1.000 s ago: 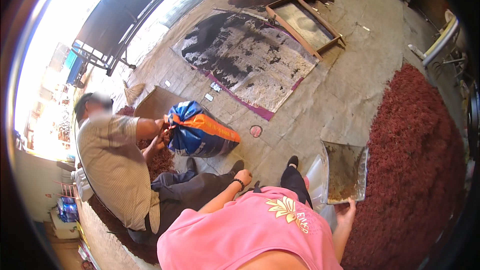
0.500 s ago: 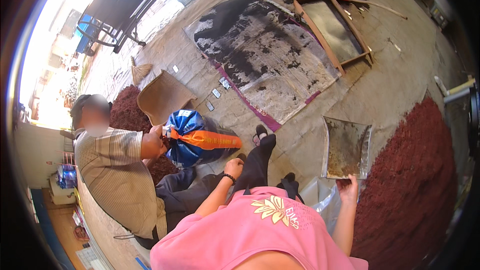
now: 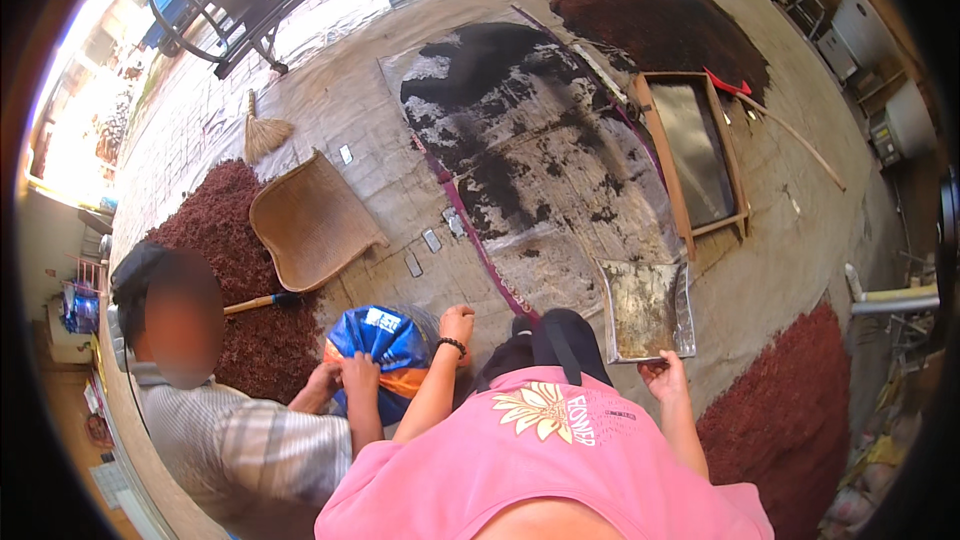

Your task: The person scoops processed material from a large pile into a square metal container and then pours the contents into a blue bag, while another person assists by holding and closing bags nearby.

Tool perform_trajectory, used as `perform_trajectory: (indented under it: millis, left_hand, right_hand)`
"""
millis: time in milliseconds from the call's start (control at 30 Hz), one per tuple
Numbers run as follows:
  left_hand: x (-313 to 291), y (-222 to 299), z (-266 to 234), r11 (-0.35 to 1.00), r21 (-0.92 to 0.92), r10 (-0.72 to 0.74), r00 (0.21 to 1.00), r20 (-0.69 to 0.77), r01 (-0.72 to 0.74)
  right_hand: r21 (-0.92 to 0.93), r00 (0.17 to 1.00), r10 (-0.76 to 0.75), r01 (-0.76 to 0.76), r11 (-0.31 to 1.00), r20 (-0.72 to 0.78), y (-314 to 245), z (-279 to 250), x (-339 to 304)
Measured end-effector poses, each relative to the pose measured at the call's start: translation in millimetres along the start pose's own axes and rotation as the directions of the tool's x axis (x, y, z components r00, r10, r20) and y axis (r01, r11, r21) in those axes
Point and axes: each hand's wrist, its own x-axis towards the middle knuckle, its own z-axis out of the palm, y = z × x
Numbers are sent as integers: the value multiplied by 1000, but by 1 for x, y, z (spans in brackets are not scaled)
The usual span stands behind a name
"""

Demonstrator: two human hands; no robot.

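While the left fingers (image 3: 457, 314) curl, hold unclear, the right fingers (image 3: 661, 368) pinch a grimy, silver-edged pan (image 3: 645, 305).

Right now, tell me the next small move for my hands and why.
Probably bring the left hand across to the pan: that hand looks empty, while only the right hand holds the pan, by its near edge.

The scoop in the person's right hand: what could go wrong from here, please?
The right hand seems to grip the scoop only at its near edge, so it might tip or twist. The wooden frame looks close to the scoop's far right corner, so a swing might knock it. The purple-edged sheet reaches near the feet, so a step might catch it.
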Motion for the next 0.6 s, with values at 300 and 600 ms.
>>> perform_trajectory:
  millis: [300, 600]
  left_hand:
    - [101, -31, -49, 981, -69, -190, 976, -110, 183]
    - [96, -95, -59, 784, -49, -619, 785, 15, 619]
  right_hand:
    - [-167, 983, 162, -145, 975, 89, -50, 210, 108]
    - [-306, 900, 332, -244, 920, 282, -52, 469, 199]
